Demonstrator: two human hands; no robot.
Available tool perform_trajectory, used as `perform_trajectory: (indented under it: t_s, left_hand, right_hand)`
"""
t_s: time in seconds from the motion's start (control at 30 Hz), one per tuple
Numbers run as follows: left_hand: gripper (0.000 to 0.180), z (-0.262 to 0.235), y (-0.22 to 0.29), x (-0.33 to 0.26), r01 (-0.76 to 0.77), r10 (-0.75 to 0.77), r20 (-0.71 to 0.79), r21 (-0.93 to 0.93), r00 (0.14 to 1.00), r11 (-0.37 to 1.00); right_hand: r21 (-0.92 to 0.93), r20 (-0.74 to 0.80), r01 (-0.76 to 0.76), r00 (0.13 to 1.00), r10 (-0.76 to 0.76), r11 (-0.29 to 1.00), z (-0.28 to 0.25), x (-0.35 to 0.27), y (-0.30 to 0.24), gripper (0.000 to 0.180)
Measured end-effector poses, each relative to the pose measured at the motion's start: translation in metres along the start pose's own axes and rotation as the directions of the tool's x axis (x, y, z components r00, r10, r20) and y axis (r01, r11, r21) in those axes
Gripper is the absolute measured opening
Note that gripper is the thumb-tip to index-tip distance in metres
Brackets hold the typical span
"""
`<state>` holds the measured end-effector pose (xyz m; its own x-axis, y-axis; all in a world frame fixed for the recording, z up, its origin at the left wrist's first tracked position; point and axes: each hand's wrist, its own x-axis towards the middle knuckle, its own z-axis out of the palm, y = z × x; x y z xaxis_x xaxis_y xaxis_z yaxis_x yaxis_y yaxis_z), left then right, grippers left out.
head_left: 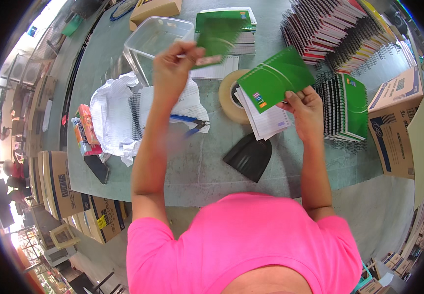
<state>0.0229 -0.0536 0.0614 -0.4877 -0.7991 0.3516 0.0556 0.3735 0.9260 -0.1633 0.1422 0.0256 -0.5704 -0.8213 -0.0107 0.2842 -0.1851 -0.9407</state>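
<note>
My left hand point(175, 61) is raised over the far middle of the table, fingers pinched on a green cover point(218, 39) that is smeared by motion. In my right hand point(302, 105), held between thumb and fingers, is another green cover point(283, 76) with holes punched along one edge. White ruled sheets point(270, 122) stick out beneath that cover, above a roll of clear tape point(225, 105). Behind the left hand's cover lies a stack of green covers and ruled sheets point(245, 45). A black, rounded flat piece point(250, 158) rests nearer me.
Blue-handled pliers point(192, 120) and a wire coil point(134, 117) lie by crumpled paper point(109, 112) on the left. A clear plastic box point(160, 24) stands behind. Spiral notebooks, red point(319, 27) and green point(355, 105), are piled right, beside a cardboard box point(393, 139).
</note>
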Motion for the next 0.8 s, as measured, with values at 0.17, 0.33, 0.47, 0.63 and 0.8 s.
perform_trajectory:
  t_s: [0.17,0.33,0.47,0.63,0.8]
  left_hand:
    - [0.014,-0.014,0.001,0.029,-0.225,0.338,-0.156,0.491,0.928,0.842]
    - [0.017,0.003,-0.018,0.094,-0.527,0.745,0.088,0.761,0.661,0.377]
    - [0.022,0.026,-0.059,0.102,-0.553,0.431,0.386,0.737,0.816,0.388]
    - [0.023,0.027,-0.058,0.089,-0.518,0.444,0.34,0.765,0.829,0.383]
    - [0.027,0.082,0.001,0.01,-0.193,0.009,0.499,0.318,0.866,0.928]
  right_hand:
    - [0.016,-0.092,0.03,0.995,-0.029,0.999,-0.013,-0.002,0.008,0.021]
    - [0.089,-0.076,0.108,0.992,-0.102,0.99,-0.013,-0.003,0.013,0.022]
    - [0.097,-0.102,0.116,0.989,-0.106,0.989,-0.013,-0.009,0.01,0.023]
    - [0.13,-0.142,0.052,0.989,-0.033,0.99,-0.015,-0.025,0.009,0.025]
    - [0.219,-0.165,0.075,0.986,-0.038,0.973,-0.003,-0.032,0.014,0.025]
